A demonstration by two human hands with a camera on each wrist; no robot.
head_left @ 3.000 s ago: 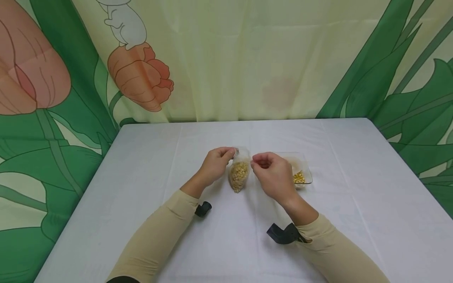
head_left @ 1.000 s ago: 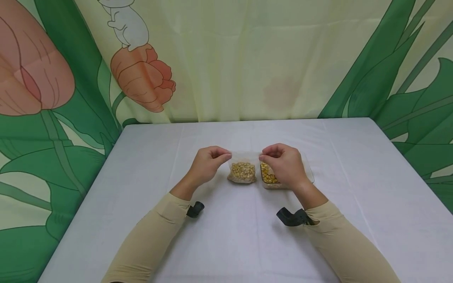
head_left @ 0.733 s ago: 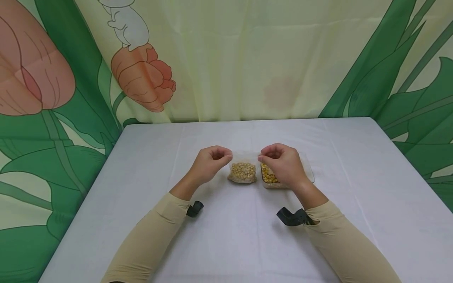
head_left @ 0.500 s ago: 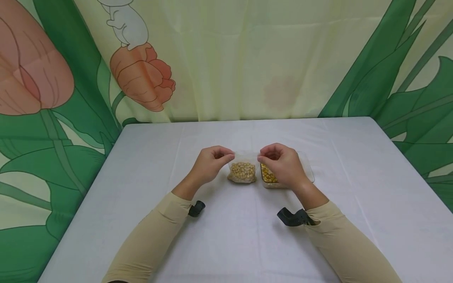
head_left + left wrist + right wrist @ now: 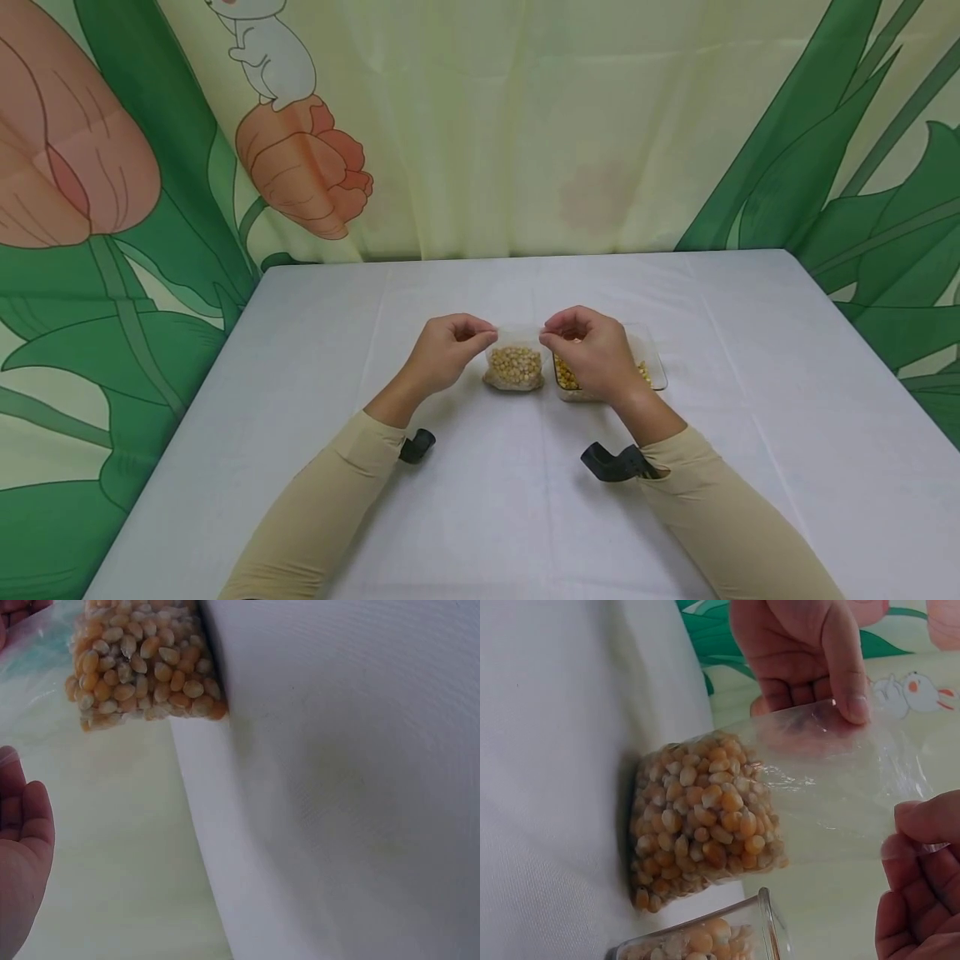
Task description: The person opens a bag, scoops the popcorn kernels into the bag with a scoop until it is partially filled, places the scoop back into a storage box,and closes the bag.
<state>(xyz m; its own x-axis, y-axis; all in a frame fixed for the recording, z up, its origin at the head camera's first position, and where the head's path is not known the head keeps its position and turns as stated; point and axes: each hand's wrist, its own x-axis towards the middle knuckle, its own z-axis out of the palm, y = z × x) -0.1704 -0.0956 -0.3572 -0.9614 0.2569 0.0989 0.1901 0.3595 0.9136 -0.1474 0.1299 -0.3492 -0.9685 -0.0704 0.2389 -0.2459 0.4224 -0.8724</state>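
Observation:
A clear plastic bag (image 5: 514, 367) of corn kernels stands upright on the white table, its lower part filled and its upper film stretched up between both hands. My left hand (image 5: 444, 357) pinches the bag's top left edge between thumb and finger. My right hand (image 5: 596, 354) pinches the top right edge the same way. In the right wrist view the kernels (image 5: 705, 817) fill the bag's base, with bare film above, held by the left hand (image 5: 802, 656) and the right hand (image 5: 930, 877). The left wrist view shows the bag's filled base (image 5: 150, 667).
Just right of the bag stands a rectangular glass container (image 5: 660, 379) with corn kernels in it, partly hidden behind my right hand. Its rim (image 5: 766, 922) is close beside the bag. A printed curtain (image 5: 480, 133) hangs behind the table's far edge (image 5: 525, 260).
Three seconds ago the bag was tilted and narrow in my left hand; now it stands upright and spread between both hands. Lately my right hand has moved slightly left.

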